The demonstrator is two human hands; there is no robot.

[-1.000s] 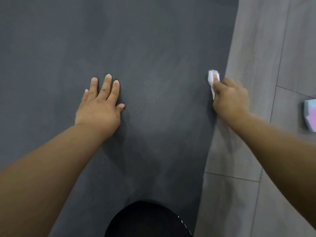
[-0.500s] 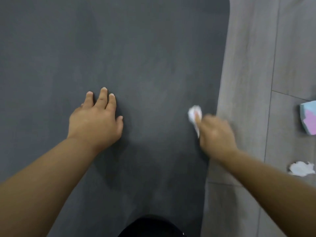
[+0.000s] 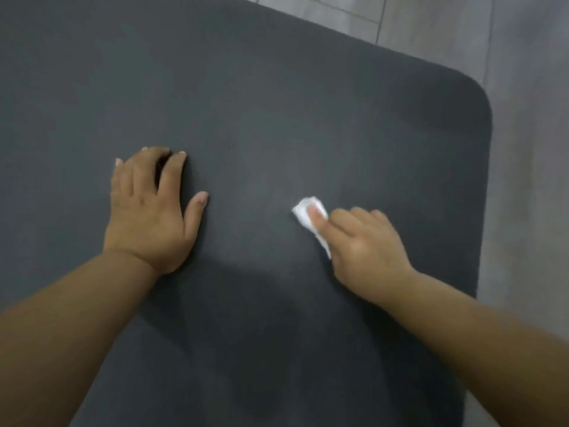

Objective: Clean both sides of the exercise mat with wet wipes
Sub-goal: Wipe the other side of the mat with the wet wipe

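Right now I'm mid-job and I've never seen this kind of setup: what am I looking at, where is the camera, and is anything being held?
There is no machine here. These are a person's two bare hands, seen from one wide-angle camera worn on the person's head, looking forward and down. The big dark grey surface is the exercise mat, lying on a grey tiled floor; its rounded corner shows at the upper right. The left hand rests palm down on the mat and holds nothing. The right hand grips a crumpled white wet wipe and presses it onto the mat, well inside the mat's right edge.
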